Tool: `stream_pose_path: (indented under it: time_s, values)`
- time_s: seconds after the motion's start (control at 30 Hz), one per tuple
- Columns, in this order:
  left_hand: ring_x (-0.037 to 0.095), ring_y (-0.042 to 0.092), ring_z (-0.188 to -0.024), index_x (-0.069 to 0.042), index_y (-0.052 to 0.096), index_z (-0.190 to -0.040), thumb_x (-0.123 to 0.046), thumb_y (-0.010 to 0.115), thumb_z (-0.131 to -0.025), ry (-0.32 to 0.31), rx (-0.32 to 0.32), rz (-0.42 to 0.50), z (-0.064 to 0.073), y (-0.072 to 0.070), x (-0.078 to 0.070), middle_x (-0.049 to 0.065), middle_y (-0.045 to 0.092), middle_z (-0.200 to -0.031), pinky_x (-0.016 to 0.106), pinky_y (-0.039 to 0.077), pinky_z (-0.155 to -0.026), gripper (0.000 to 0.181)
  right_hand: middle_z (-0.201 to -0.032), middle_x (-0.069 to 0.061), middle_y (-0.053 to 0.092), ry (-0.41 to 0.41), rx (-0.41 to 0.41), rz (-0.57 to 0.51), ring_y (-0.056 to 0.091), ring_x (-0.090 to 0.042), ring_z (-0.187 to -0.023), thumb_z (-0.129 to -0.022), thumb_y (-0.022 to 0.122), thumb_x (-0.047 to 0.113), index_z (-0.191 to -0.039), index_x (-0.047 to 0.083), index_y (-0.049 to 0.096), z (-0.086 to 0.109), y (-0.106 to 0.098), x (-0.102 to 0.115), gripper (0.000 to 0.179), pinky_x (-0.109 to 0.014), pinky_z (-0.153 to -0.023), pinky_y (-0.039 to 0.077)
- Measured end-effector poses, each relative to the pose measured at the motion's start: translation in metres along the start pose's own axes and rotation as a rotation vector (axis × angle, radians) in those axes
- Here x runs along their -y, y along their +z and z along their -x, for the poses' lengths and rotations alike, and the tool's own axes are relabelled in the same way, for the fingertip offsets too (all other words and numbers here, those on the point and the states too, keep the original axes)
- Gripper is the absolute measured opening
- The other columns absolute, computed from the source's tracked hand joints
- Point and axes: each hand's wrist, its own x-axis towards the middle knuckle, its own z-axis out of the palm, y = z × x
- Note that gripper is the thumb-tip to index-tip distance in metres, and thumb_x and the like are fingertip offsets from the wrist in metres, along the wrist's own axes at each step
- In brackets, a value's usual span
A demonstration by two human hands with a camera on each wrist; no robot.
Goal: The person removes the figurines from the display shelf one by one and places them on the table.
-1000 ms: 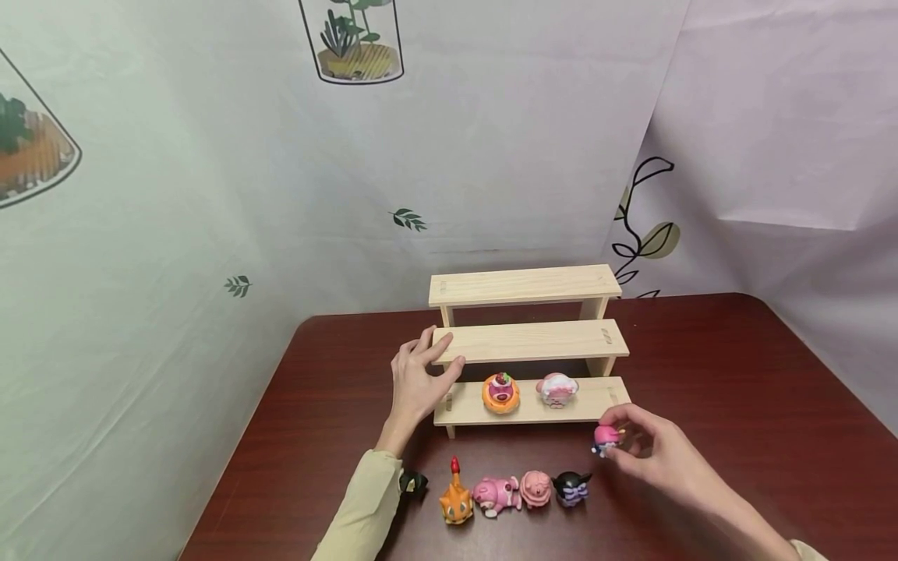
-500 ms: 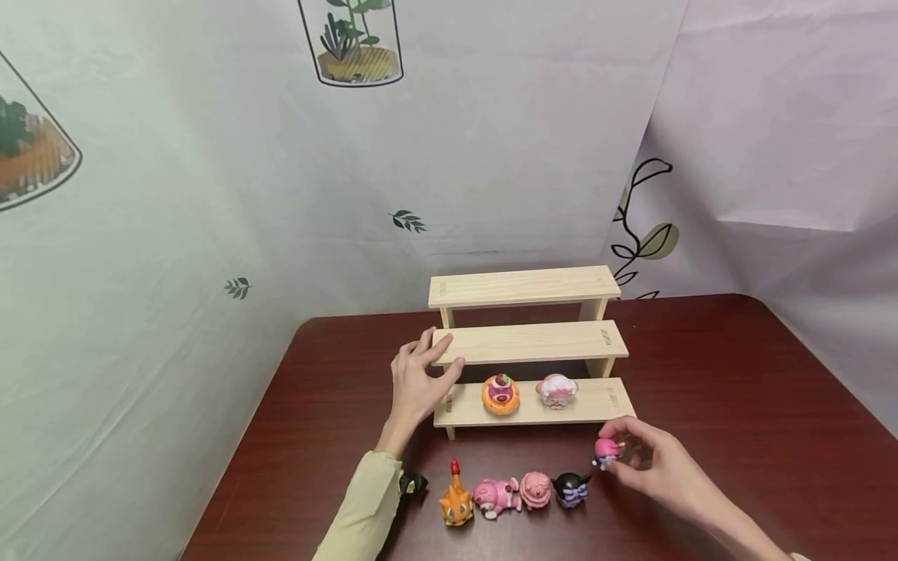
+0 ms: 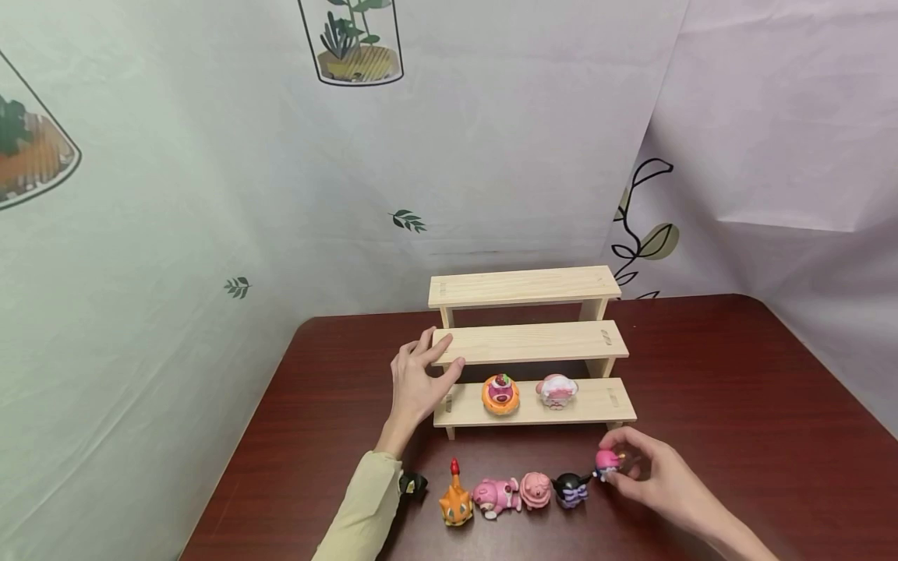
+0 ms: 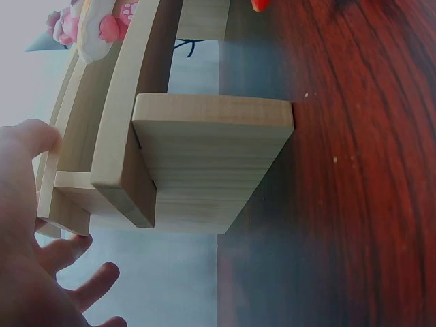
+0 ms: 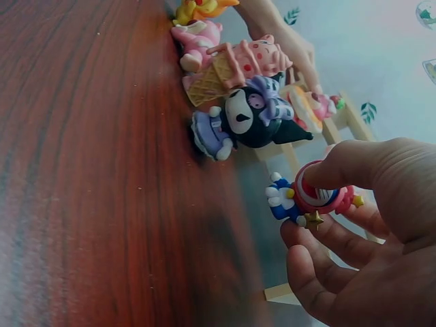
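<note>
My right hand pinches a small pink-and-blue figurine between thumb and fingers. The right wrist view shows its blue lower part, white feet and a gold star. It is held above the tabletop, just right of a figurine with a black head and purple bow. My left hand grips the left end of the middle board of a three-tier wooden display shelf. In the left wrist view its thumb and fingers are around the board's end.
The bottom tier bears an orange doughnut-like figurine and a pink-and-white one. Along the front lie a pink ice-cream-cone figurine, a pink bear, an orange figurine with a red-tipped tail and a dark one partly behind my sleeve.
My right hand has moved toward the table's front with the pink-and-blue figurine, bringing it lower and closer to the black-headed one. My left hand has stayed on the shelf.
</note>
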Motion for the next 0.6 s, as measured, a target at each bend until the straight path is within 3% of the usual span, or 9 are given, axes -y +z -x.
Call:
stream_pose_path:
  time_s: [0.6]
  values:
    - [0.043, 0.046, -0.120, -0.014, 0.072, -0.127, -0.037, 0.073, -0.086, -0.012, 0.009, 0.004, 0.000, 0.000, -0.001, 0.013, 0.056, -0.142, 0.066, 0.023, -0.103, 0.047, -0.083, 0.006, 0.063, 0.004, 0.052, -0.052, 0.059, -0.006, -0.071, -0.072, 0.079, -0.012, -0.102, 0.013, 0.062, 0.011, 0.006, -0.008, 0.043, -0.024, -0.055, 0.046]
